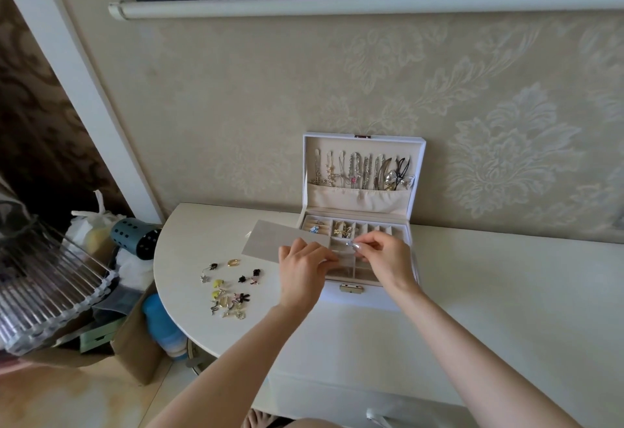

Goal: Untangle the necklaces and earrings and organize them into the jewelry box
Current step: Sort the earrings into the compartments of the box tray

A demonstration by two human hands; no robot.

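The jewelry box [378, 297] stands open on the white bench [489, 292] against the wall, its lid [363, 201] upright, with a row of necklaces [354, 170] hanging inside the lid above a fabric pocket. Both hands are over the front half of the box's divided tray. The right hand [388, 260] reaches in from the right, with its thumb and forefinger pinched on a small silver piece [354, 244] held just above the middle compartments; its other fingers are loosely curled behind. The left hand [302, 270] is at the tray's left front corner, with its fingers curled inward and its fingertips pointing toward the right hand, a short gap between the two. Whether the left hand holds anything cannot be told, as its own knuckles hide the fingertips. A few pieces already lie in the rear left compartments [341, 230] of the tray. A flat grey card [273, 240] lies on the bench beside the box on the left, with its right end reaching the tray's edge just behind the left hand. Loose earrings [228, 296], black, yellow and gold, lie scattered on the bench to the left of the left hand, apart from both the box and the hands.
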